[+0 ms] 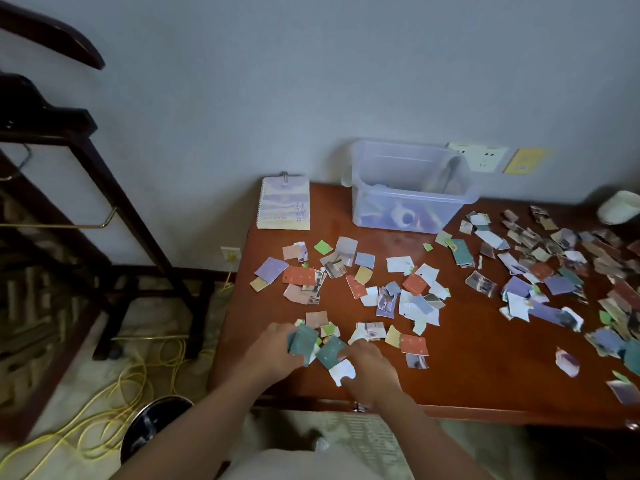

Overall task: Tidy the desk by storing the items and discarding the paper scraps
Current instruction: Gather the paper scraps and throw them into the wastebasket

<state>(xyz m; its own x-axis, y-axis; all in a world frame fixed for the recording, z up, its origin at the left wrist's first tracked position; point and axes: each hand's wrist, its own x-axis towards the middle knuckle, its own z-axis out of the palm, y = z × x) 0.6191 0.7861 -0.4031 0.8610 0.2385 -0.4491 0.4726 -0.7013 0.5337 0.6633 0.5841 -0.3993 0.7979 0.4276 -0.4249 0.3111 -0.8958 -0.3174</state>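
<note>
Several torn paper scraps point(408, 292) in many colours lie scattered over the brown wooden desk point(485, 372). Near the desk's front left, my left hand point(273, 351) is closed on a bunch of scraps, a teal one point(303, 339) uppermost. My right hand point(372, 370) is right beside it, fingers pinching a teal scrap point(330, 351) and a white scrap point(343, 372). A spiral notebook point(284, 203) lies at the back left corner. A clear plastic storage box point(410, 188) with items inside stands at the back middle.
A dark round bin point(152, 427) sits on the floor left of the desk, among yellow cables point(138, 368). A dark wooden rack point(114, 209) stands further left. A white cup point(620, 206) is at the desk's back right. A dense pile of scraps point(568, 268) covers the right side.
</note>
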